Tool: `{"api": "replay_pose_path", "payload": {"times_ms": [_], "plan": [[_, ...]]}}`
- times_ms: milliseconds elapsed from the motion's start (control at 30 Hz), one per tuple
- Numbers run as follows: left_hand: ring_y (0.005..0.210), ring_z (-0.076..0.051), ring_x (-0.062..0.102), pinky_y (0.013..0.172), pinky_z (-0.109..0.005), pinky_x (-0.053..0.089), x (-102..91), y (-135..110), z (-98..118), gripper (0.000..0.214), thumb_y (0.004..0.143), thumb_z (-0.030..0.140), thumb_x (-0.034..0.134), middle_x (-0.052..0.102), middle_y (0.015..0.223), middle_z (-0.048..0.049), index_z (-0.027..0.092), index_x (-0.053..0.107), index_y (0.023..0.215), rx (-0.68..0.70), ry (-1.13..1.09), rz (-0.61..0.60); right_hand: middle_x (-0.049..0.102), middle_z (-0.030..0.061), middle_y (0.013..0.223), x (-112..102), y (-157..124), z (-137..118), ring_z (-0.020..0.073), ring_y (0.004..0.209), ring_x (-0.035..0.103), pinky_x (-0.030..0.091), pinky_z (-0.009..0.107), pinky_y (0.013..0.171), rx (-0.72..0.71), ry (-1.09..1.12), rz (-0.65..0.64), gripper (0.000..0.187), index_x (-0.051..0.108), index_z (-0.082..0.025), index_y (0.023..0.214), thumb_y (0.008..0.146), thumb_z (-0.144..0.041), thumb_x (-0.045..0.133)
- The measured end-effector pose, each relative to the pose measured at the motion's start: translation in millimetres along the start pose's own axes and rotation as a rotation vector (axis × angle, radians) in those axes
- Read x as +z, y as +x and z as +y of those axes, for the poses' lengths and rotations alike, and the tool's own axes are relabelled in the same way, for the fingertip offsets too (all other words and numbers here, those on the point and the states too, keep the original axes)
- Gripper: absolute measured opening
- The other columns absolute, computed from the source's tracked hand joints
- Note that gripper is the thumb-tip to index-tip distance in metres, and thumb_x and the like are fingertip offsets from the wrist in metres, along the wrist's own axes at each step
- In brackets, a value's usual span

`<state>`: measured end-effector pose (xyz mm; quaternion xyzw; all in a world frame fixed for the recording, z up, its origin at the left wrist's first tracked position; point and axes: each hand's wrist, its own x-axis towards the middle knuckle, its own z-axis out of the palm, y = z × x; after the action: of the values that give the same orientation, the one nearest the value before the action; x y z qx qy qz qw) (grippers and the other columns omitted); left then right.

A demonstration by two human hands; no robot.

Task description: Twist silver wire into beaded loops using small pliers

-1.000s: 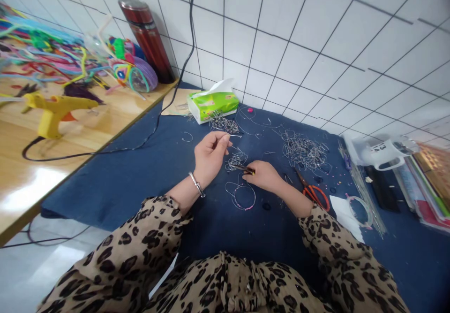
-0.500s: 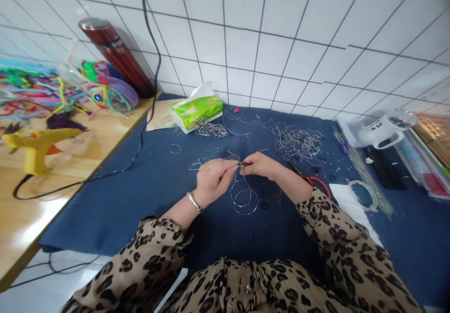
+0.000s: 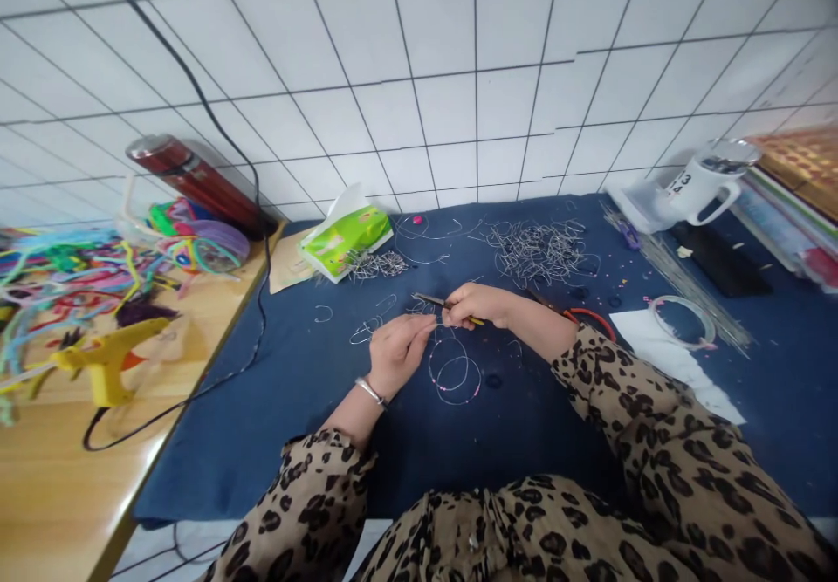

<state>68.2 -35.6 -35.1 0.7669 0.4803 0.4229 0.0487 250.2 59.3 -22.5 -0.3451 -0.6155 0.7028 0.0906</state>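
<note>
In the head view, the dark-nosed pliers (image 3: pixel 430 300) with a yellow handle are held in the right hand (image 3: pixel 477 303), its fingers curled closed around them, the nose pointed left. The fingers of the left hand (image 3: pixel 396 346) are pinched narrow just beside the right hand; what is gripped between them is too small to be told. Just below both hands, overlapping wire rings with pink beads (image 3: pixel 477 390) are seen over the blue-covered surface (image 3: pixel 288 442). Beyond the right hand, a tangled wire pile (image 3: pixel 540 250) is spread, and a smaller wire heap (image 3: pixel 376 264) is set against the green tissue pack (image 3: pixel 346 240). Orange-handled scissors (image 3: pixel 593 320) are partly hidden behind the right forearm (image 3: pixel 540 327).
</note>
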Motion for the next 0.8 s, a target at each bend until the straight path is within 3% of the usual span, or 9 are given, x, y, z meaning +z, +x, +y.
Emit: {"api": "replay_pose_path", "payload": {"times_ms": [300,600,800], "plan": [[0.082,-0.016,0.065,0.076,-0.030,0.050,8.0,-0.4,5.1,0.017,0.084,0.020,0.054,0.071,0.088,-0.0042,0.022,0.065,0.096,0.026,-0.046,-0.111,0.050,-0.0061,0.051,2.3,-1.0,0.7,0.0043,0.044,0.042,0.036,0.017,0.045,-0.032,0.027,0.009,0.009,0.059,-0.014,0.068,0.061,-0.019,0.059],[0.065,-0.011,0.059,0.066,-0.024,0.048,8.4,0.0,10.3,0.014,0.086,0.025,0.050,0.065,0.078,-0.0017,0.019,0.062,0.092,-0.255,-0.306,-0.081,0.049,-0.0055,0.052,3.5,-1.1,-2.1,0.0047,0.045,0.042,0.035,0.017,0.046,-0.038,0.009,0.012,0.010,0.059,-0.014,0.070,0.061,-0.020,0.060],[0.065,-0.011,0.059,0.065,-0.024,0.047,10.5,1.1,13.8,0.011,0.086,0.025,0.051,0.061,0.076,-0.0006,0.018,0.059,0.088,-0.329,-0.495,-0.064,0.048,-0.0056,0.053,5.6,-0.7,-3.1,0.0052,0.046,0.041,0.033,0.018,0.046,-0.053,-0.018,0.023,0.010,0.059,-0.015,0.070,0.062,-0.019,0.058]]}}
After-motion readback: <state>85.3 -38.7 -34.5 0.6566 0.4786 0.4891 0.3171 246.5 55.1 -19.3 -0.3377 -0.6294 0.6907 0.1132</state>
